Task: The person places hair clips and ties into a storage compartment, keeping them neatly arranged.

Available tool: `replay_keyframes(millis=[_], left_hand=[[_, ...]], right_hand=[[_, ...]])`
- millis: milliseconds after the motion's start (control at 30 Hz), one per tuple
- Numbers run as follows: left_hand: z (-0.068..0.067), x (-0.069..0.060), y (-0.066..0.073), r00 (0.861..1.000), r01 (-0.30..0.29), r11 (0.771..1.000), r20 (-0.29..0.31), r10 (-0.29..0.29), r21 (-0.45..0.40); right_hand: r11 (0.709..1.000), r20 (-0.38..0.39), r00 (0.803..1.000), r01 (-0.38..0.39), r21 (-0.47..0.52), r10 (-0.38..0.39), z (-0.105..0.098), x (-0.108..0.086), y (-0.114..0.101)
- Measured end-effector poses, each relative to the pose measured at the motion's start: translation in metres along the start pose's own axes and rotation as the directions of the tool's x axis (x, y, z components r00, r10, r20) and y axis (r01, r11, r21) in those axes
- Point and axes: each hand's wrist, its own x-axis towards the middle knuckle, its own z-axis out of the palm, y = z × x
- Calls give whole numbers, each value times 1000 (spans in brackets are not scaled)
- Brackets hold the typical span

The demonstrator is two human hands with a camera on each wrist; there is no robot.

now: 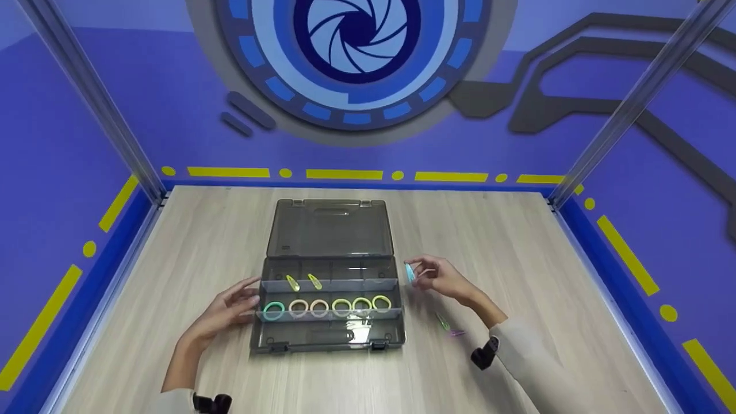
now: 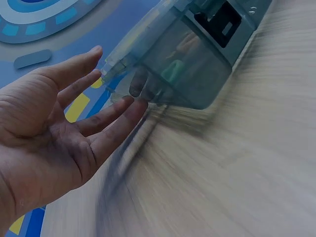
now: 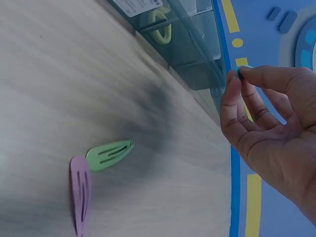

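Note:
Between thumb and fingertips my right hand pinches a light blue hair clip, just right of the grey see-through box. My left hand touches the box's left side with its fingers spread and fairly straight. Two yellow hair clips stand in the back row of compartments. The middle row holds a green hair ring, two peach hair rings and several yellow ones. On the table lie a green clip and a purple clip, touching each other.
The box's lid is swung back flat behind it on the wood-grain table. Blue printed walls and metal frame posts enclose the table at the back and sides.

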Motion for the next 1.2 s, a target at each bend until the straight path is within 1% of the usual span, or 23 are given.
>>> replay_keyframes(millis=[167,267,433,500,600,667,833,933,1000,1100,1200], left_hand=[[-2,8,4,1000,-27,999,11,26,36],[-2,10,4,999,-34,999,8,34,42],[-2,7,4,1000,-25,999,-11,26,42],[-2,6,4,999,-31,998,-7,31,50],[-2,6,5,999,-49,997,12,48,56],[-3,6,4,998,-54,997,35,52,53],[-8,6,0,997,-33,999,64,32,19],[-10,7,0,997,-30,1000,76,29,4],[-10,7,0,996,-32,999,82,31,7],[-9,7,1,997,-31,999,73,29,21],[-8,6,2,998,-22,999,64,20,25]], right_hand=[[1000,10,1000,22,19,-22,9,13,-7],[999,20,999,26,35,-26,16,21,-12],[999,29,999,17,46,-18,28,36,-19],[999,29,999,12,44,-13,32,43,-23],[999,22,1000,4,47,-5,38,53,-28],[999,17,1000,7,34,-7,42,59,-31],[1000,15,1000,14,10,-14,54,74,-37],[1000,15,1000,13,20,-13,61,83,-39],[999,15,1000,4,47,-5,66,88,-38],[996,26,1000,-12,88,10,75,93,-36],[996,48,999,-16,91,12,84,97,-33]])
